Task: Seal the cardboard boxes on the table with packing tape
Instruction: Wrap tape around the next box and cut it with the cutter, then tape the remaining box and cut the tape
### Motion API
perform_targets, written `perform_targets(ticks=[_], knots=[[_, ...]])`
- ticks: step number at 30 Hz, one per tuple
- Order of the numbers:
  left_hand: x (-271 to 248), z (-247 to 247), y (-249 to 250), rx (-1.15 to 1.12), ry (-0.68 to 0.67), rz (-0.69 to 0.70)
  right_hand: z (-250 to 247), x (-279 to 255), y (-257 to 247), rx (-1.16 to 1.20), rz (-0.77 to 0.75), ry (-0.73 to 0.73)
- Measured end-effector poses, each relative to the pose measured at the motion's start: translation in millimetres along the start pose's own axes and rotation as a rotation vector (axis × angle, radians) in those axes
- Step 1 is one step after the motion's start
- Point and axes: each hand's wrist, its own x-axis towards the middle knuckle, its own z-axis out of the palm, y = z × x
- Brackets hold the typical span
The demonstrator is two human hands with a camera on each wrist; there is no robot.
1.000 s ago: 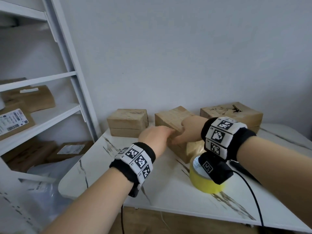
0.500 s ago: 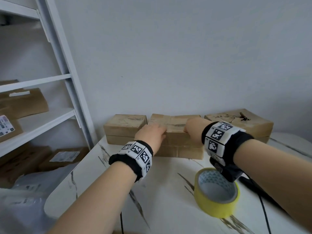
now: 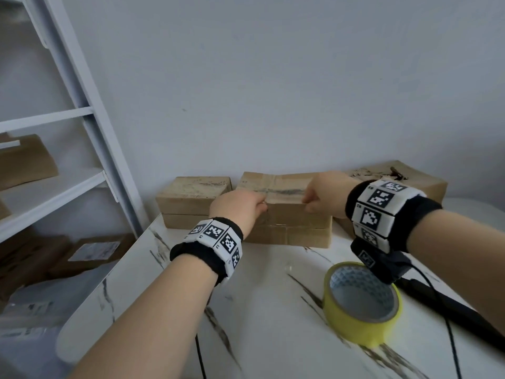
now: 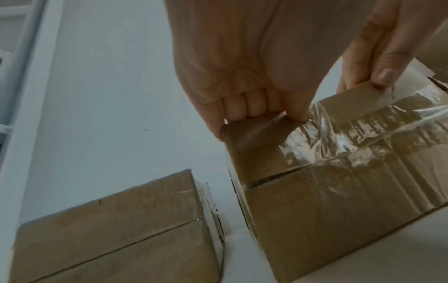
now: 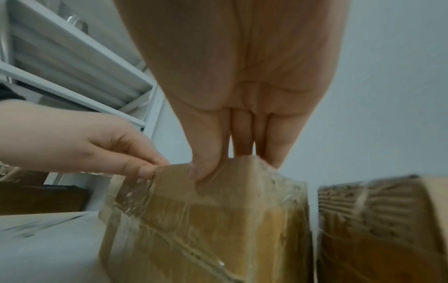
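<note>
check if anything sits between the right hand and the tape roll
Nothing visible does. The right hand grips the middle box; the tape roll lies on bare table nearer the person, below that wrist, with only its camera cable beside it.

head view overhead, wrist views close (sharing box [image 3: 284, 212])

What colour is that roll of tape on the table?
Yellow roll of tape, grey inside; clearest in the head view.
</note>
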Motion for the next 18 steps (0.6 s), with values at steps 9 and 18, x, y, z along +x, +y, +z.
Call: perform_targets(ticks=[9,18], knots=[[0,-1,-11,-0.01,-0.007,0.031,0,0,5,-0.191,0.101,-0.052],[1,0,-2,-0.011,-0.05,-0.027,2,10,1,-0.278,0.087,-0.069]])
